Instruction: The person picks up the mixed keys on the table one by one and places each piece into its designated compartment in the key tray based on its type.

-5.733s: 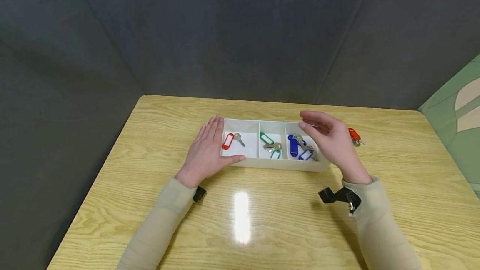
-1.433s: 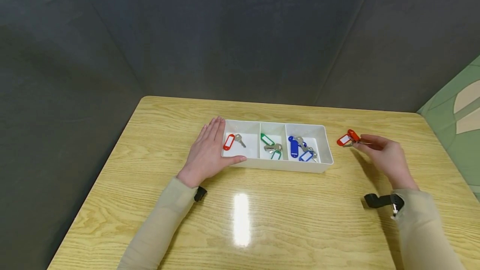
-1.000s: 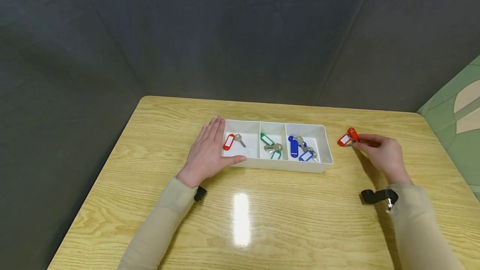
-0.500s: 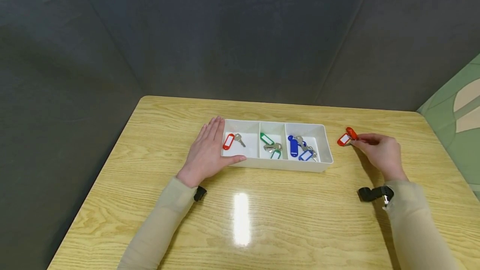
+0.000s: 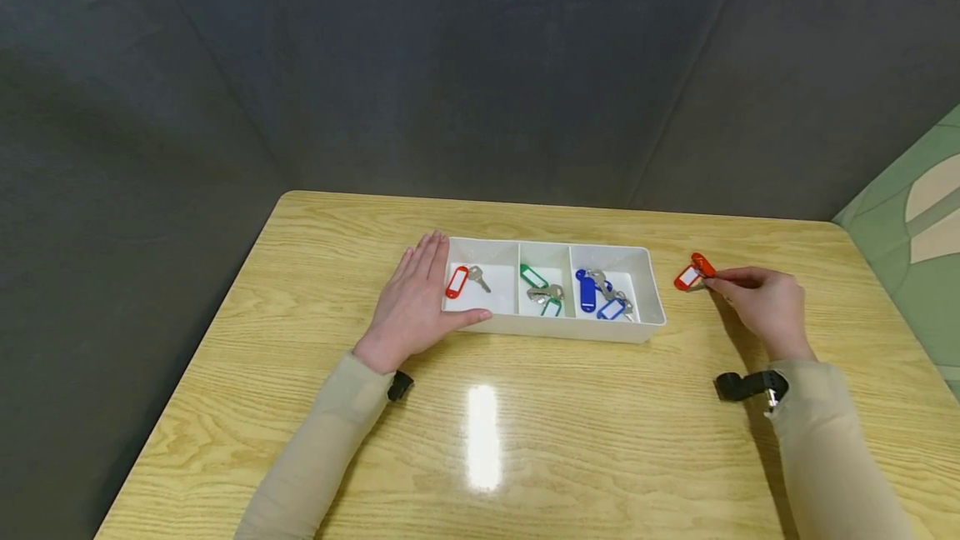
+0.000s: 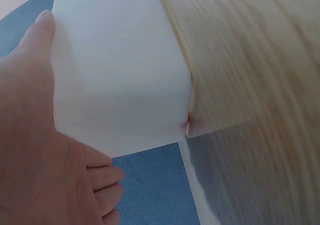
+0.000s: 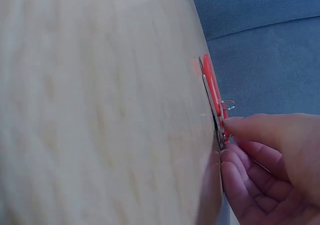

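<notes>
My left hand (image 5: 412, 302) lies with straight fingers along the left end of a white three-compartment tray (image 5: 555, 327), its thumb over the front rim. In the left wrist view the tray's white wall (image 6: 120, 75) stands against that hand. Right of the tray, my right hand (image 5: 765, 307) pinches at a pair of red-tagged keys on the table, between thumb and fingertips. One red key tag (image 5: 687, 277) lies flat with its white label up; another red key tag (image 5: 702, 263) leans beside it. The right wrist view shows the thumb and fingers (image 7: 245, 127) at the red tag (image 7: 212, 85) and its metal ring.
The left compartment holds a red-tagged key (image 5: 457, 282), the middle one green-tagged keys (image 5: 533, 277), the right one blue-tagged keys (image 5: 588, 294). The wooden table (image 5: 360, 223) ends at a dark padded partition (image 5: 465, 90) behind.
My right hand has moved from above the tray's right compartment rightward to the red-tagged keys. During the last second it has shifted only slightly. My left hand has stayed at the tray.
</notes>
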Action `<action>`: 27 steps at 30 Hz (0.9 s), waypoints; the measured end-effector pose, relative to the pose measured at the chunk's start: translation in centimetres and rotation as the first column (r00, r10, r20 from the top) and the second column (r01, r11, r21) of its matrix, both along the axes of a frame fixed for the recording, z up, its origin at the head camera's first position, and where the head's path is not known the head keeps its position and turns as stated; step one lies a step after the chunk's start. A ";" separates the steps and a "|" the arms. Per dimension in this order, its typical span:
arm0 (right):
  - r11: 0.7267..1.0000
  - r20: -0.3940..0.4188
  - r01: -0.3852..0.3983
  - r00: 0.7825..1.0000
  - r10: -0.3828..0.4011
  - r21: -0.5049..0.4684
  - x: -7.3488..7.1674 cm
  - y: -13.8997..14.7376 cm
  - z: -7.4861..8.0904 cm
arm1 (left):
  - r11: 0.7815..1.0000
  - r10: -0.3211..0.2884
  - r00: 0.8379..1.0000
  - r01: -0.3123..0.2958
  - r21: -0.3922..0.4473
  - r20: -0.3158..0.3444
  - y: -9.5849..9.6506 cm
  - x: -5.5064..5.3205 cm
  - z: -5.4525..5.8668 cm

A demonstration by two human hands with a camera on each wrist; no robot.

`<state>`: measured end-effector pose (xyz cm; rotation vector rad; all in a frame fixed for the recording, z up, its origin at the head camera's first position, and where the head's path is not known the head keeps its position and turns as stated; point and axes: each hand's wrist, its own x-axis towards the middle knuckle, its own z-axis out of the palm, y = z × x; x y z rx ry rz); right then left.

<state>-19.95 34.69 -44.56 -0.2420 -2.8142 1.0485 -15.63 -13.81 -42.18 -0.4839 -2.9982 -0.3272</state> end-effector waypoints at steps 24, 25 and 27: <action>0.998 0.047 0.027 0.999 -0.025 -0.050 0.1 0.8 0.2 | 1.000 0.004 1.000 -0.004 0.003 0.021 0.0 -0.1 0.1; 0.998 0.046 0.026 0.999 -0.024 -0.062 0.1 0.8 0.2 | 1.000 0.004 1.000 -0.004 0.003 0.021 0.1 0.0 0.1; 0.995 0.043 0.027 0.999 -0.023 -0.094 0.1 0.8 0.3 | 1.000 0.003 1.000 -0.003 0.002 0.020 0.0 0.0 0.0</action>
